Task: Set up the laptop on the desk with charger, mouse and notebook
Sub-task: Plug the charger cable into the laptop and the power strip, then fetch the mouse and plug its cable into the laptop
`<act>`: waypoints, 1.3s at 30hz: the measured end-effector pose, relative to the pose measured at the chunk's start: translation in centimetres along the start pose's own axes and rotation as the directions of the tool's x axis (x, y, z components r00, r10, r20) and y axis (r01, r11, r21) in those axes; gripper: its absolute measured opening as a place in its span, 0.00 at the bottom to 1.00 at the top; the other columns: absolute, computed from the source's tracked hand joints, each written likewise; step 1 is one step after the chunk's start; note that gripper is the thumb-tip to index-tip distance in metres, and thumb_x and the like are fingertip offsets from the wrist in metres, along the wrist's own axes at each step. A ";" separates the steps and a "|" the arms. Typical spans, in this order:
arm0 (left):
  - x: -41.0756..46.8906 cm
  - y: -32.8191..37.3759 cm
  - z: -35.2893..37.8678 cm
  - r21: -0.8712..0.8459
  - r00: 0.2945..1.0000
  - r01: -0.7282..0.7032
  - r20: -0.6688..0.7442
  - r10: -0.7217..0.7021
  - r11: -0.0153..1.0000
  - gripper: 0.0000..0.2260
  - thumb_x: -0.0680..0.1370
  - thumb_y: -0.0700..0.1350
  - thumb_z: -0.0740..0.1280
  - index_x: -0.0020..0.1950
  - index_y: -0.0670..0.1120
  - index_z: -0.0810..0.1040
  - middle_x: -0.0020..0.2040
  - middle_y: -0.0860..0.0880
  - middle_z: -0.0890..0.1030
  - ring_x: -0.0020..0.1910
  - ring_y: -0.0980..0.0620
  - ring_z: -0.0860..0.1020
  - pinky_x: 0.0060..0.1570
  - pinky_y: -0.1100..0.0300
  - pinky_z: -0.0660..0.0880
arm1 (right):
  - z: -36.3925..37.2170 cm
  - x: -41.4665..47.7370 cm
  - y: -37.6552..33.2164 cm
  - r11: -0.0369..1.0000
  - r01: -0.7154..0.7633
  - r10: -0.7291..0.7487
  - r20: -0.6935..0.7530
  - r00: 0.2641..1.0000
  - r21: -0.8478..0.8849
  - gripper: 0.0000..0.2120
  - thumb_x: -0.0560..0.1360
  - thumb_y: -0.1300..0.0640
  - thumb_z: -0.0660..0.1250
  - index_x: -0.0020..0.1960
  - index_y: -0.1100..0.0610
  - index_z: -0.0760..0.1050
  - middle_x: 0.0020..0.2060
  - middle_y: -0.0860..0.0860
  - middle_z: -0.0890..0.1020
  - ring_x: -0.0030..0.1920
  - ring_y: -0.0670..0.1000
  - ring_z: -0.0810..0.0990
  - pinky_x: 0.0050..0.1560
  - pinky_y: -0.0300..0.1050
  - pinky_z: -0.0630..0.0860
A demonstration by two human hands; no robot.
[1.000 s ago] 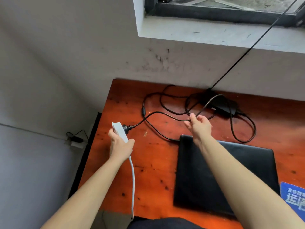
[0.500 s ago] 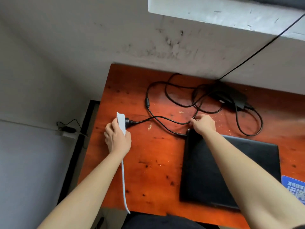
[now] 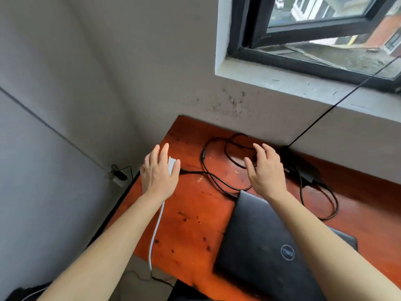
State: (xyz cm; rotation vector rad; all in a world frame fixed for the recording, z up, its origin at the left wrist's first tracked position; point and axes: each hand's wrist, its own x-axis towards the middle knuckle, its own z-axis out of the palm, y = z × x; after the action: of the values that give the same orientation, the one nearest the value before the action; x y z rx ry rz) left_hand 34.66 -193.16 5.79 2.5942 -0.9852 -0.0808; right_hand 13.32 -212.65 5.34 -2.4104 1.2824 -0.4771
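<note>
Looking through the head view, the only one I have, I see my left hand (image 3: 159, 172) in the middle left of the frame, fingers spread and flat, resting over the white power strip (image 3: 172, 167) without gripping it. My right hand (image 3: 265, 170) is in the centre, also spread wide and holding nothing, poised over the loops of the black charger cable (image 3: 213, 177). That cable runs from a plug seated in the strip, curls across the desk (image 3: 195, 213), and reaches the charger brick (image 3: 303, 168) at the back edge on the right. The laptop (image 3: 260, 240) lies shut in the lower right, its near end under my right forearm; whether the charger lead is plugged into it I cannot tell. I see no mouse or notebook.

I judge the cable to be light, limp and springy, likely to snag on its own loops, so I would take it near the stiff connector end rather than mid-loop. The brick looks dense and hard, best lifted by its body. The laptop is rigid, smooth and heavier; I would open it by the front lip of the lid with the base steadied
</note>
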 end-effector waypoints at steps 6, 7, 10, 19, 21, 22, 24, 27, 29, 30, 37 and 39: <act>-7.7 0.9 -9.0 0.256 0.957 0.048 -0.288 0.029 0.965 0.28 0.80 0.62 0.55 0.77 0.51 0.63 0.77 0.41 0.63 0.73 0.38 0.63 0.67 0.38 0.65 | -2.3 -1.5 -5.7 0.893 0.451 -0.447 -0.132 0.885 -0.002 0.26 0.80 0.47 0.65 0.75 0.58 0.70 0.74 0.65 0.68 0.72 0.66 0.68 0.70 0.61 0.67; -9.2 0.2 -10.5 0.299 0.949 0.092 -0.315 0.008 0.950 0.28 0.80 0.63 0.55 0.77 0.52 0.63 0.77 0.41 0.63 0.73 0.37 0.63 0.66 0.38 0.65 | -2.2 -2.0 -7.3 0.874 0.486 -0.483 -0.107 0.869 0.008 0.27 0.81 0.46 0.63 0.75 0.57 0.69 0.75 0.64 0.66 0.74 0.66 0.66 0.72 0.62 0.65; -15.8 -3.2 -15.9 0.424 0.923 0.225 -0.382 -0.051 0.878 0.29 0.80 0.63 0.54 0.78 0.51 0.61 0.78 0.40 0.60 0.74 0.37 0.61 0.67 0.35 0.65 | -2.1 -5.5 -13.8 0.793 0.597 -0.593 -0.075 0.802 0.117 0.28 0.81 0.42 0.61 0.77 0.55 0.67 0.77 0.63 0.64 0.77 0.65 0.61 0.75 0.63 0.60; -41.4 -13.1 -31.2 0.366 0.655 0.710 -0.656 -0.375 0.601 0.29 0.81 0.64 0.50 0.79 0.52 0.58 0.80 0.41 0.56 0.77 0.37 0.56 0.70 0.33 0.60 | -4.7 -23.7 -33.6 0.388 0.865 -0.891 -0.109 0.440 0.318 0.31 0.81 0.34 0.52 0.79 0.49 0.60 0.79 0.61 0.57 0.79 0.64 0.54 0.77 0.65 0.52; -47.6 -14.9 -33.1 0.316 0.582 0.778 -0.688 -0.434 0.543 0.30 0.81 0.65 0.48 0.80 0.52 0.57 0.80 0.41 0.55 0.77 0.37 0.55 0.70 0.33 0.59 | -5.1 -29.2 -37.1 0.300 0.890 -0.926 -0.119 0.359 0.343 0.32 0.81 0.34 0.51 0.80 0.48 0.59 0.80 0.61 0.56 0.80 0.64 0.53 0.77 0.65 0.52; -50.8 -15.8 -33.8 0.292 0.545 0.807 -0.702 -0.459 0.513 0.30 0.81 0.65 0.48 0.80 0.53 0.56 0.80 0.42 0.54 0.78 0.37 0.54 0.71 0.33 0.59 | -5.4 -32.2 -38.8 0.255 0.900 -0.942 -0.121 0.315 0.354 0.32 0.81 0.34 0.50 0.80 0.48 0.58 0.80 0.60 0.55 0.80 0.64 0.52 0.77 0.65 0.51; -58.2 -17.8 -35.4 0.263 0.480 0.855 -0.730 -0.487 0.448 0.30 0.81 0.66 0.47 0.80 0.53 0.54 0.81 0.42 0.52 0.78 0.38 0.53 0.71 0.34 0.57 | -5.6 -39.3 -42.7 0.164 0.909 -0.964 -0.134 0.230 0.382 0.32 0.81 0.34 0.50 0.80 0.49 0.58 0.80 0.60 0.55 0.80 0.64 0.52 0.77 0.65 0.51; -69.7 -20.6 -38.0 0.232 0.380 0.915 -0.769 -0.514 0.329 0.30 0.81 0.67 0.46 0.80 0.54 0.52 0.81 0.43 0.51 0.78 0.39 0.51 0.72 0.34 0.56 | -6.1 -51.5 -47.8 0.022 0.910 -0.984 -0.151 0.093 0.415 0.33 0.81 0.35 0.51 0.80 0.50 0.59 0.81 0.60 0.55 0.80 0.64 0.52 0.78 0.64 0.50; -76.7 -22.3 -39.9 0.223 0.332 0.939 -0.790 -0.516 0.263 0.30 0.81 0.66 0.47 0.80 0.54 0.53 0.81 0.42 0.52 0.78 0.38 0.52 0.71 0.33 0.58 | -6.3 -59.1 -50.5 -0.056 0.902 -0.987 -0.158 0.014 0.429 0.33 0.80 0.35 0.51 0.80 0.50 0.59 0.81 0.61 0.54 0.80 0.64 0.52 0.78 0.64 0.50; -80.4 -23.1 -40.8 0.213 0.302 0.951 -0.799 -0.520 0.225 0.30 0.81 0.66 0.47 0.80 0.53 0.55 0.81 0.42 0.53 0.78 0.38 0.53 0.70 0.32 0.59 | -6.3 -63.1 -51.8 -0.102 0.896 -0.986 -0.166 -0.032 0.433 0.33 0.80 0.34 0.51 0.81 0.50 0.59 0.81 0.60 0.54 0.80 0.63 0.51 0.78 0.64 0.50; -100.7 -27.4 -42.8 0.060 0.042 0.998 -0.829 -0.558 -0.013 0.30 0.80 0.65 0.50 0.79 0.52 0.59 0.79 0.40 0.58 0.76 0.36 0.57 0.69 0.30 0.60 | -4.9 -86.4 -57.4 -0.359 0.810 -0.932 -0.227 -0.283 0.464 0.33 0.81 0.33 0.50 0.80 0.49 0.57 0.80 0.61 0.55 0.80 0.65 0.54 0.77 0.66 0.53; -105.2 -28.6 -42.4 0.032 -0.015 0.997 -0.818 -0.575 -0.073 0.31 0.80 0.65 0.50 0.79 0.52 0.59 0.79 0.39 0.58 0.76 0.36 0.57 0.68 0.30 0.59 | -4.1 -91.9 -58.8 -0.410 0.784 -0.912 -0.216 -0.349 0.467 0.33 0.81 0.32 0.47 0.81 0.48 0.54 0.81 0.60 0.53 0.80 0.64 0.52 0.78 0.66 0.52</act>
State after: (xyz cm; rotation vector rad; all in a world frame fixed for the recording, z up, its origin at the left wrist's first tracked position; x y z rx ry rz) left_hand -19.08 -91.49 27.37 2.9216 1.4485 0.9050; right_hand 4.86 -105.69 25.25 -2.2114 -1.4328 -0.6052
